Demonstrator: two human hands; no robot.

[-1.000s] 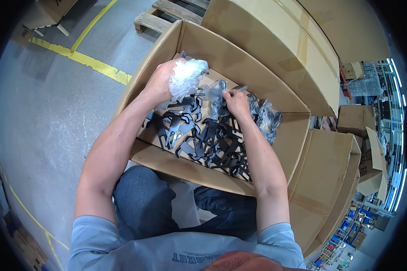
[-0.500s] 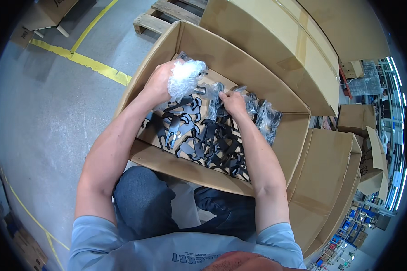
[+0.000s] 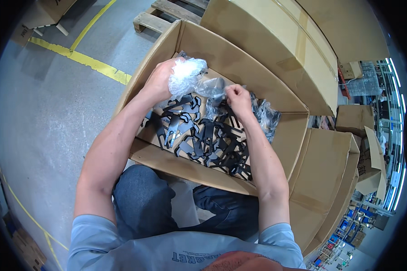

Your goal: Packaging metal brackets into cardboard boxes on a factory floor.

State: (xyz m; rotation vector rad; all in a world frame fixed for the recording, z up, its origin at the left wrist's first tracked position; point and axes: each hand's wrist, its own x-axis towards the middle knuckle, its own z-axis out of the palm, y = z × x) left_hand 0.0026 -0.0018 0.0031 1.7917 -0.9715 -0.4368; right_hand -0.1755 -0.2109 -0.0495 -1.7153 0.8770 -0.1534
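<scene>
Inside an open cardboard box (image 3: 158,159) in front of me lie many loose black metal brackets (image 3: 208,135). My left hand (image 3: 160,80) is closed round a crumpled clear plastic bag (image 3: 185,77) above the box's far left part. To its right, my right hand (image 3: 239,100) is closed, pinching the end of a clear plastic bag with a dark part inside (image 3: 215,86). That bag stretches between the two hands; where it meets the crumpled plastic I cannot tell. More bagged dark parts (image 3: 267,118) lie along the box's right side, partly behind my right hand.
A large closed carton (image 3: 276,40) stands beyond the box, and an open carton (image 3: 321,180) sits to the right. A wooden pallet (image 3: 160,18) lies at the far side. Yellow tape (image 3: 95,65) marks the grey floor on the left.
My right hand has moved slightly right, drawing the plastic-wrapped part up and across between my hands. The left hand stays nearly in place with the crumpled bag.
</scene>
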